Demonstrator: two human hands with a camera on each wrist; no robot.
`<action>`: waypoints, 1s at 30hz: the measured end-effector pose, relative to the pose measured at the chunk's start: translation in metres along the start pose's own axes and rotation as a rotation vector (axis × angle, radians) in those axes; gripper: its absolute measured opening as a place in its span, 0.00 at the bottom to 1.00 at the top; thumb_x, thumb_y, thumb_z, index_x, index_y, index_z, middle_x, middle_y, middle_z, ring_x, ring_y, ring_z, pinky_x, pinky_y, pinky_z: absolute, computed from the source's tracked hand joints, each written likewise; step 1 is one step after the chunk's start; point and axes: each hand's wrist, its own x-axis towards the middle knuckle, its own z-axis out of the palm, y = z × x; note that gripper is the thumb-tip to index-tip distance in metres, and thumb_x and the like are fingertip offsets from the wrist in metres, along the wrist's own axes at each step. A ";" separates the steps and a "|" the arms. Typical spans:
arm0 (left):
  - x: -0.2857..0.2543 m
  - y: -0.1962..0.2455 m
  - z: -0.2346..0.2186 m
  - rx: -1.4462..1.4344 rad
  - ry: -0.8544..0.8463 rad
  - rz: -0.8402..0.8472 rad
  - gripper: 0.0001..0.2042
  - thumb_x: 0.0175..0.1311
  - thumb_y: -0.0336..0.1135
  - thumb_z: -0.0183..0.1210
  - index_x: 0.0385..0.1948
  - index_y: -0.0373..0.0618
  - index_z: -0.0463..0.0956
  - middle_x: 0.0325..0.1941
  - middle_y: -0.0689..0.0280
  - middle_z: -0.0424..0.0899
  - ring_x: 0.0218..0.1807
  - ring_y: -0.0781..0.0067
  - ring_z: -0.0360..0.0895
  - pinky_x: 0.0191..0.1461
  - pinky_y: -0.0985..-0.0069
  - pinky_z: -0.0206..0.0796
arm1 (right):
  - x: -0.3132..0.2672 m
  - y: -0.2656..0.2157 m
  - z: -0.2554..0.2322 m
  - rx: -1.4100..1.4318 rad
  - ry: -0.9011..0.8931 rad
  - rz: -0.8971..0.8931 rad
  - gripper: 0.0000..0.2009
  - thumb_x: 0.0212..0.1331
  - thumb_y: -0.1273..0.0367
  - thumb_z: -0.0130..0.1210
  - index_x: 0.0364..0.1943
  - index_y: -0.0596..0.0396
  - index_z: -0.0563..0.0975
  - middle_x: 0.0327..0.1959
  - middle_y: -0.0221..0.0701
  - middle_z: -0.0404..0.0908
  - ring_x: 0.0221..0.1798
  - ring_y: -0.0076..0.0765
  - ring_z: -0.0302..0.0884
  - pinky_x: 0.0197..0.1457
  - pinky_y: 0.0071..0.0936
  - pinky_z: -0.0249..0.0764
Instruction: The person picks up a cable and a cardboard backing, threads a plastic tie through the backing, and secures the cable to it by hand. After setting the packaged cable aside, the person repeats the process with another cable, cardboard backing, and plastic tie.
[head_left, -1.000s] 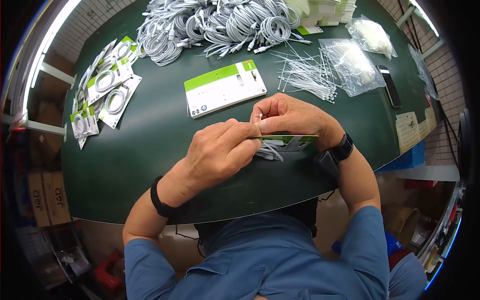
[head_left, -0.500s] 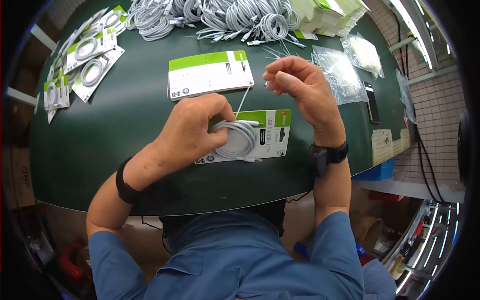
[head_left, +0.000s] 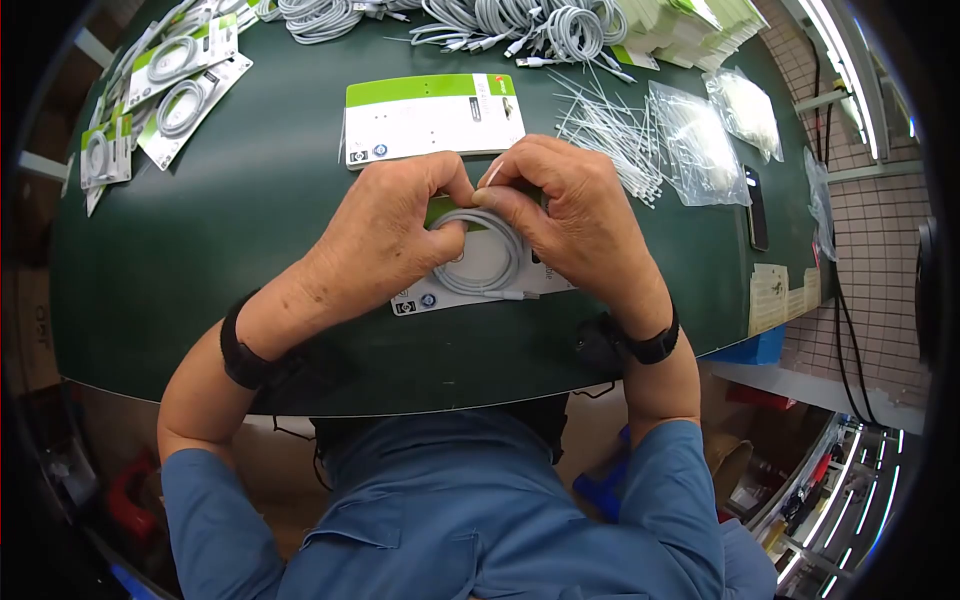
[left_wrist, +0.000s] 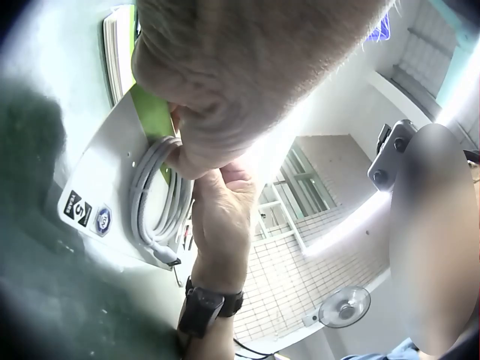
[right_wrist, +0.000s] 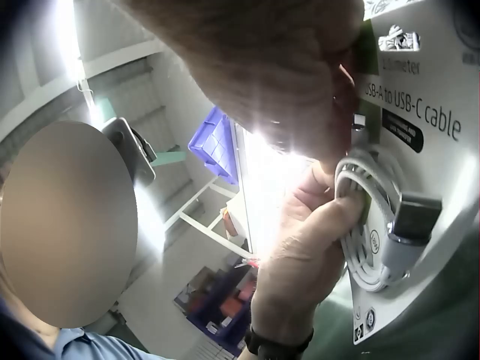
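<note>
**Carded cable, one coil, held between two hands**

Item: coiled cable (head_left: 514,255), pale grey, laid against the face of a green-and-white card (head_left: 447,300), directly before me and between my hands. The printed side faces me, which leaves both coil and card edge within reach of my fingers.

Left hand (head_left: 385,222): grip narrow, holding the coil to the card. My thumb lies over its strands, an arrangement that, I judge, stops the loops springing apart.

Right hand (head_left: 577,205): grip narrow, fingertips pinching a thin white strip (head_left: 494,174) at the card's upper edge, close against my left fingertips. This leaves the strip steadied from both sides. Its lower end seems to pass to the coil, though my fingers cover the spot.

Surroundings, green desk (head_left: 250,220): stack of cards (head_left: 430,120), just beyond the work, handy to either hand. Loose white ties (head_left: 610,140), scattered to the right of the stack, suited to single picking. Two clear bags (head_left: 690,130) of pale contents, beyond the ties. Cable heap (head_left: 500,25), at the back. Carded coils (head_left: 180,108), overlapping at far left, apart from the loose stock.
</note>
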 end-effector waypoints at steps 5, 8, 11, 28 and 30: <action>0.001 0.002 -0.003 -0.044 -0.031 -0.072 0.08 0.53 0.24 0.61 0.36 0.36 0.78 0.27 0.57 0.82 0.29 0.65 0.78 0.37 0.68 0.71 | 0.002 -0.002 0.010 -0.080 0.098 -0.118 0.05 0.58 0.76 0.67 0.34 0.58 0.81 0.35 0.33 0.84 0.34 0.39 0.83 0.37 0.32 0.77; 0.000 0.000 -0.001 -0.073 -0.033 -0.080 0.08 0.53 0.24 0.61 0.36 0.36 0.77 0.28 0.57 0.82 0.30 0.66 0.77 0.38 0.68 0.71 | 0.004 -0.001 0.012 -0.157 0.138 -0.228 0.05 0.59 0.76 0.66 0.34 0.56 0.79 0.34 0.32 0.84 0.33 0.39 0.82 0.37 0.33 0.76; 0.001 -0.005 0.002 -0.091 -0.036 -0.074 0.08 0.53 0.23 0.61 0.36 0.35 0.77 0.29 0.58 0.82 0.30 0.67 0.77 0.38 0.68 0.71 | 0.005 0.001 0.016 -0.201 0.178 -0.238 0.06 0.59 0.76 0.66 0.34 0.54 0.78 0.34 0.30 0.83 0.31 0.39 0.81 0.36 0.34 0.75; 0.001 -0.011 0.009 -0.217 -0.082 -0.133 0.08 0.53 0.21 0.61 0.36 0.35 0.78 0.36 0.60 0.85 0.41 0.68 0.83 0.50 0.69 0.77 | 0.006 0.002 0.022 -0.274 0.174 -0.245 0.08 0.59 0.76 0.65 0.36 0.51 0.75 0.32 0.30 0.81 0.30 0.42 0.80 0.33 0.36 0.74; 0.001 -0.011 0.010 -0.218 -0.084 -0.131 0.08 0.53 0.21 0.61 0.36 0.35 0.78 0.36 0.60 0.85 0.42 0.68 0.83 0.50 0.69 0.77 | 0.006 0.002 0.022 -0.275 0.176 -0.242 0.08 0.59 0.76 0.65 0.36 0.52 0.75 0.32 0.30 0.81 0.30 0.42 0.81 0.33 0.36 0.74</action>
